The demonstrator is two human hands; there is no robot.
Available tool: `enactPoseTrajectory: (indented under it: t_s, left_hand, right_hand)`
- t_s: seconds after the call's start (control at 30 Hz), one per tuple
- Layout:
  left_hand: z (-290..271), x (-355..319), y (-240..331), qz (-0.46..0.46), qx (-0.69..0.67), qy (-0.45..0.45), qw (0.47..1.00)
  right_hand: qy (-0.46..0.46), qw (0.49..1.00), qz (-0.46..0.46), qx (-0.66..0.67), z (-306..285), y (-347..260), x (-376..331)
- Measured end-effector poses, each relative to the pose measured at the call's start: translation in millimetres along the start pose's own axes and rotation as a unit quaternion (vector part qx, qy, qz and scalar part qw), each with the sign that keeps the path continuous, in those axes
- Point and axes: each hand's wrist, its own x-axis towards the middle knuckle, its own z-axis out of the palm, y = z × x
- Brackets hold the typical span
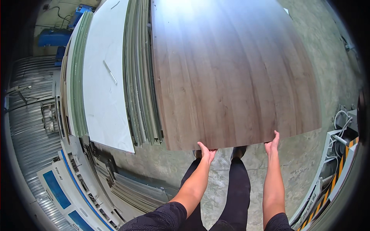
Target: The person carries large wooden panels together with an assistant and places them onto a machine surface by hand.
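**A wood-pattern board held at its near edge by both hands**

A large brown board with a wood-grain surface is held in front of the person, and it fills most of the upper middle of the view. Its near edge is gripped by both hands. The left hand is placed under the left part of this edge, with the thumb on top, so its grip is closed on the board. The right hand is placed near the right corner of the same edge, with the fingers pointing up against it; its grip is also clamped on the board.

Just beside the board, on its left, a tall stack of thin sheets is seen, with greenish-grey edges. More to the left a white panel is lying on another stack, and a thin light strip is resting on it. Below the board a grey concrete floor is seen, together with the legs of the person in dark trousers. At the right rim a machine part with yellow and black stripes is visible, and at the left rim a wall of corrugated metal is seen.
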Motion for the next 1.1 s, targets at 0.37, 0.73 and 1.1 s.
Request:
enactPoseTrajectory:
  t_s: [0.37,0.73,1.1]
  left_hand:
    - [7,-93,12,0.01,-0.027,-0.058,0.998]
    - [-12,-197,22,-0.019,-0.015,-0.041,0.999]
    - [-26,-275,34,-0.008,0.011,-0.104,0.994]
  right_hand:
    - [-0.036,0.999,-0.004,0.009,19,-43,-87]
    - [-0.02,0.999,-0.002,-0.025,5,-57,-189]
    - [-0.046,0.998,-0.029,0.04,3,-81,-274]
